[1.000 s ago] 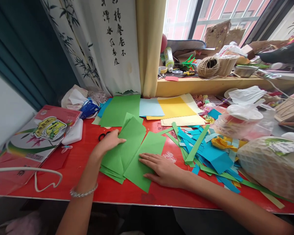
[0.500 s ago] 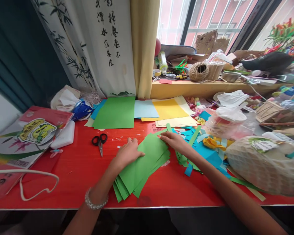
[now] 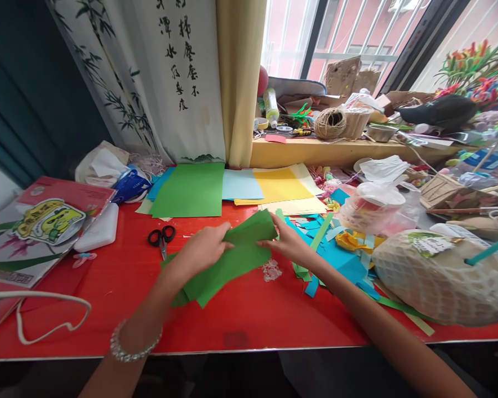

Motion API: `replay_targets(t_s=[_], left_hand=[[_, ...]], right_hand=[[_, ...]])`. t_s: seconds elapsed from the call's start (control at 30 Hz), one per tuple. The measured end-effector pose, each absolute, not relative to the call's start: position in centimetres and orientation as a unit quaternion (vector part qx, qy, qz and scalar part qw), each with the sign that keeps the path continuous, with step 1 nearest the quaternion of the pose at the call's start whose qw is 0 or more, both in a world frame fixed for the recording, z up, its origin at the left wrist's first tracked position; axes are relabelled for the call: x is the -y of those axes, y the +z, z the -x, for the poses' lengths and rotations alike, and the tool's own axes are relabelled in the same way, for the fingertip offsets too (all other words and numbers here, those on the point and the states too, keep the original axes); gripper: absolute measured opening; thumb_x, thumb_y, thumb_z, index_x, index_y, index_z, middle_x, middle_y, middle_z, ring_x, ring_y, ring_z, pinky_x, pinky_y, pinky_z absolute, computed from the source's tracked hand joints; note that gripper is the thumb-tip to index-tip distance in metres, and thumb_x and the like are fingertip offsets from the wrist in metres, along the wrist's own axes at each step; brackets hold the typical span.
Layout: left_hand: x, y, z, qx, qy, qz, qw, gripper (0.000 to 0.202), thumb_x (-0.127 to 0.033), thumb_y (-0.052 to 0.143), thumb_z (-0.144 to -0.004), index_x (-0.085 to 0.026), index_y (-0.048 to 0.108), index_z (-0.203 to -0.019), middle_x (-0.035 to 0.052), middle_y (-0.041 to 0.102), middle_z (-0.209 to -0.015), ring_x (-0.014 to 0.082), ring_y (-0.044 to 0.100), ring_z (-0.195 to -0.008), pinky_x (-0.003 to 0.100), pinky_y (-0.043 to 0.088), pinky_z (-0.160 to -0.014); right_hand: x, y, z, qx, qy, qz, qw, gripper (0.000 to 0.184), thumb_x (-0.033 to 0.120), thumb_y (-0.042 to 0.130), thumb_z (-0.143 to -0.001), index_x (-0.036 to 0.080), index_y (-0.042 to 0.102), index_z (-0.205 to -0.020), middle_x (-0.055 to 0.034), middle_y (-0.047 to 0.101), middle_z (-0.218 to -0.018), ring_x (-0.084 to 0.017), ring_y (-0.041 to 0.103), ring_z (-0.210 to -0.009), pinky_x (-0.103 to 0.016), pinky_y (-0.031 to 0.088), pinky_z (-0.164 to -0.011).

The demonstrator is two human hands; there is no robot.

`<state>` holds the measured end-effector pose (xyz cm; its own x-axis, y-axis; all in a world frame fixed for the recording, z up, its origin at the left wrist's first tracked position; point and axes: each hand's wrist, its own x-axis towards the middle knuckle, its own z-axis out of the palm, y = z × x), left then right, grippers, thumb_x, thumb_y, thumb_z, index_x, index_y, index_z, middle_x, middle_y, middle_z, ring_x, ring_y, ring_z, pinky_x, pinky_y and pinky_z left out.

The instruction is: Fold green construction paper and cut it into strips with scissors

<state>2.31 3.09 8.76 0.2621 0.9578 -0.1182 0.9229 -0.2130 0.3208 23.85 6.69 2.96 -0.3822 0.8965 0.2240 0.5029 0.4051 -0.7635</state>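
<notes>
Several cut pieces of green paper [image 3: 228,266] are raised and tilted between my two hands, above the red tabletop. My left hand [image 3: 205,247] is closed on their left part, thumb on top. At the right end my right hand [image 3: 285,239] pinches the pieces between thumb and fingers. The lower left corners fan out under my left wrist. Black-handled scissors [image 3: 162,237] lie just left of my left hand, their blades partly hidden by the paper. Close by my right hand is a heap of blue and green paper scraps [image 3: 340,260].
Full sheets of green [image 3: 191,190], light blue and yellow paper [image 3: 280,185] lie along the back. A netted bundle [image 3: 444,276] and a plastic-wrapped roll [image 3: 373,207] stand at right. Folders [image 3: 37,237] and a white cord [image 3: 53,296] lie at left. The windowsill holds a twine ball [image 3: 330,122].
The green pieces have been lifted off the table, tilted and shifted left. My right hand has gone from a strip near the scraps to gripping their right end. The view has shifted slightly.
</notes>
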Motion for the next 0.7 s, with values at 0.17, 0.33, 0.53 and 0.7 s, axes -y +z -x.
replay_targets(t_s=[0.17,0.33,0.53,0.7], left_hand=[[-2.6,11.8,-2.2,-0.542,0.056,-0.839,-0.012,0.025,-0.026,0.031,-0.088,-0.023,0.055,-0.094,0.0065,0.062,-0.082,0.0249,0.058,-0.081,0.034,0.038,-0.072],[-3.2,9.7,-2.0,-0.504,0.041,-0.863,-0.01,0.031,-0.028,0.03,-0.089,-0.024,0.054,-0.109,0.0072,0.066,-0.095,0.0249,0.06,-0.084,0.033,0.04,-0.071],[-3.1,8.9,0.4,-0.503,0.172,-0.847,-0.029,0.036,-0.04,0.04,-0.087,-0.021,0.052,-0.115,0.0096,0.058,-0.117,0.0281,0.046,-0.115,0.04,0.027,-0.1],[-3.0,6.7,4.3,-0.61,0.404,-0.669,0.134,0.056,-0.047,0.054,-0.077,-0.027,0.036,-0.126,0.0071,0.045,-0.133,0.025,0.038,-0.125,0.039,0.031,-0.1]], right_hand=[[-6.2,4.0,-23.6,0.765,0.338,0.395,0.38,0.032,0.034,0.053,-0.083,0.023,0.056,-0.112,-0.0042,0.065,-0.097,-0.021,0.06,-0.086,-0.037,0.051,-0.076],[-5.7,3.5,-23.1,0.732,0.371,0.376,0.43,0.06,0.031,0.061,-0.077,0.026,0.036,-0.131,-0.0069,0.054,-0.122,-0.021,0.055,-0.104,-0.034,0.051,-0.08],[-6.3,1.8,-22.8,0.725,0.408,0.376,0.408,0.029,0.038,0.048,-0.086,0.023,0.059,-0.109,-0.0037,0.066,-0.102,-0.022,0.06,-0.095,-0.038,0.051,-0.08],[-7.1,1.5,-23.1,0.679,0.47,0.356,0.438,0.036,0.042,0.048,-0.086,0.023,0.053,-0.116,-0.004,0.063,-0.113,-0.022,0.059,-0.101,-0.038,0.051,-0.084]])
